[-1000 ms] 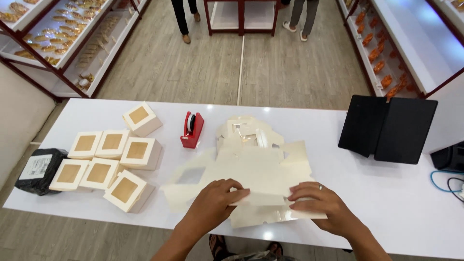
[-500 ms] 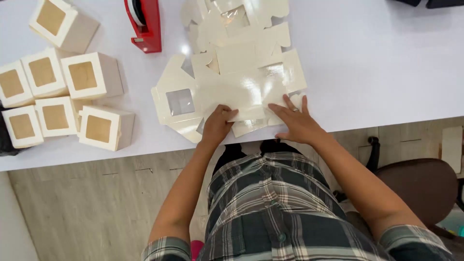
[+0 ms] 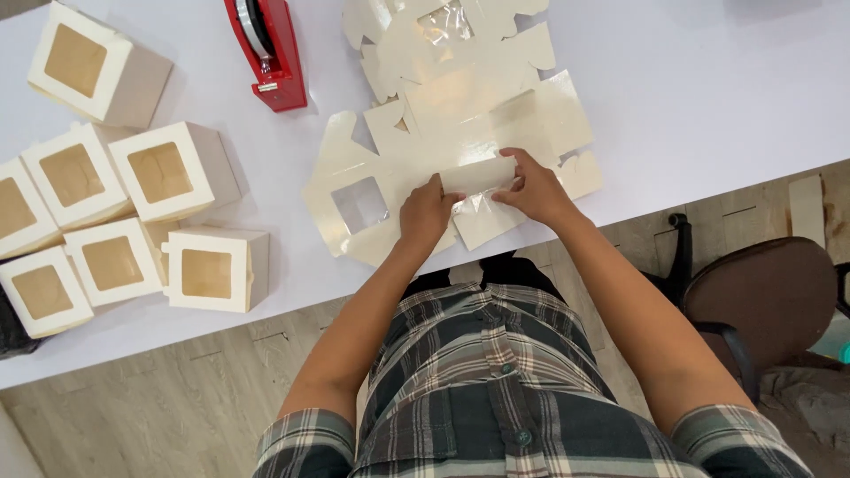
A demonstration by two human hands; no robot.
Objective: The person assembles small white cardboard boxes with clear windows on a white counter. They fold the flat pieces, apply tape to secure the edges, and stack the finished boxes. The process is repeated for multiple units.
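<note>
A flat cream cardboard box blank (image 3: 354, 199) with a clear window lies on the white table (image 3: 699, 97) near its front edge. My left hand (image 3: 427, 212) and my right hand (image 3: 531, 188) pinch the two ends of one flap (image 3: 478, 173) of it and fold it up. More flat blanks (image 3: 460, 62) lie stacked just behind.
Several folded cream window boxes (image 3: 164, 173) stand on the table's left part. A red tape dispenser (image 3: 268, 53) sits at the back, left of the blanks. A brown chair (image 3: 770, 301) stands at the right, beside the table's front edge. A black object (image 3: 11, 332) peeks in at the far left.
The camera has tilted down and closer to the table edge. Both hands went from pressing flat on the blank to gripping a flap and lifting it.
</note>
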